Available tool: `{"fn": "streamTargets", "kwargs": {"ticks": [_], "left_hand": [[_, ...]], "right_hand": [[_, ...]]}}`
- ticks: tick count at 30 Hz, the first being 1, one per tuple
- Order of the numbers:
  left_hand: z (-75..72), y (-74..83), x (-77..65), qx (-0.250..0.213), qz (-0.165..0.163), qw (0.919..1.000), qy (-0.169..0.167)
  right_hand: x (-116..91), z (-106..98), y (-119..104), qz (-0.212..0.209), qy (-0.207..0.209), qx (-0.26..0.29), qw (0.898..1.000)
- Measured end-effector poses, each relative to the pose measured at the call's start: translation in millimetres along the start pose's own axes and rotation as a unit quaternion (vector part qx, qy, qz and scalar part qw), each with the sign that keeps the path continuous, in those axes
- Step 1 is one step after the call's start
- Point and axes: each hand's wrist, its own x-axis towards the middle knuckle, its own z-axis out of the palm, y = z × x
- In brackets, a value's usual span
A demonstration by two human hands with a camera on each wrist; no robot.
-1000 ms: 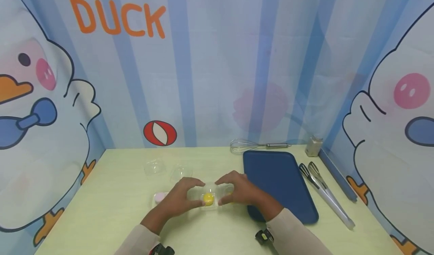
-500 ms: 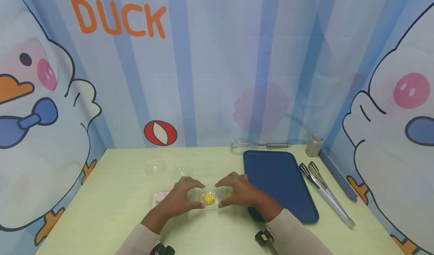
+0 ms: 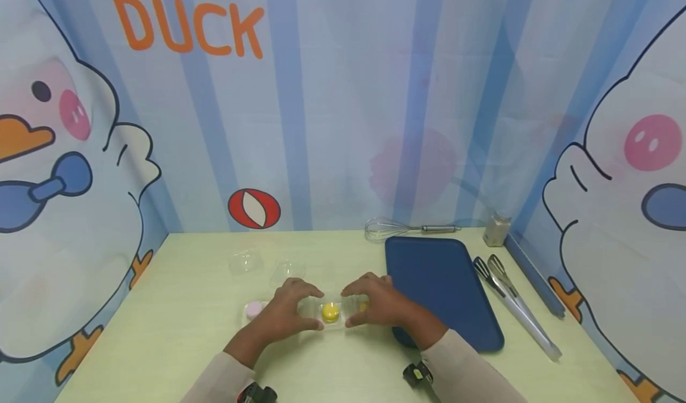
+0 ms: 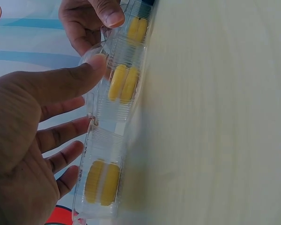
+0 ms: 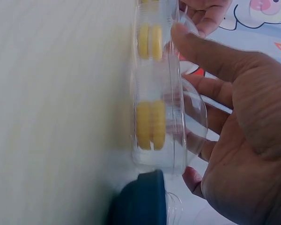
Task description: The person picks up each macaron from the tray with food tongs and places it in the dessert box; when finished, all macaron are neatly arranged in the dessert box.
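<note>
Several clear plastic boxes stand in a row, each with a macaron. Both hands grip the middle box [image 3: 331, 324], thumbs at its near edge and forefingers at its far edge, a yellow macaron [image 3: 330, 312] showing between them. My left hand [image 3: 285, 312] comes from the left; my right hand [image 3: 376, 300] mirrors it from the right. A domed lid [image 4: 88, 61] covers the middle box. Under the right palm, another box [image 5: 150, 126] also carries a domed lid [image 5: 196, 122]. Behind the left hand, an unlidded box [image 4: 91, 206] holds a yellow macaron. A pink macaron [image 3: 254, 310] sits at the far left.
Two loose clear lids, one further left [image 3: 246, 262] and one nearer [image 3: 287, 270], lie behind the row. A blue tray [image 3: 445, 290] is right of it. A whisk [image 3: 412, 230], tongs [image 3: 517, 308] and a small metallic container [image 3: 496, 230] stand or lie around the tray.
Over the middle box, the clear lid has come down a little between the hands. Both hands keep nearly the same place and shape.
</note>
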Motion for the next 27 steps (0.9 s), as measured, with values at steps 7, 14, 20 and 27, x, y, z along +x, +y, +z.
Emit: {"fn": "streamTargets", "kwargs": {"ticks": [7,14,20,27], "left_hand": [[1.8,-1.9,1.0,0.009,0.005,0.9999,0.002],[3.6,-3.1,1.9,0.013,-0.011,0.9999,-0.002],[6.4,-5.4,1.8,0.028,-0.022,0.9993,-0.001],[7.5,-6.0,1.2,0.032,-0.029,0.9991,-0.002]], "right_hand": [[0.4,-0.2,-0.3,0.005,-0.006,0.004,1.0],[1.6,2.4,2.2,0.006,-0.009,-0.003,1.0],[1.3,4.3,3.2,0.01,-0.008,0.0,1.0],[1.6,5.9,4.3,0.016,0.001,-0.004,1.0]]}}
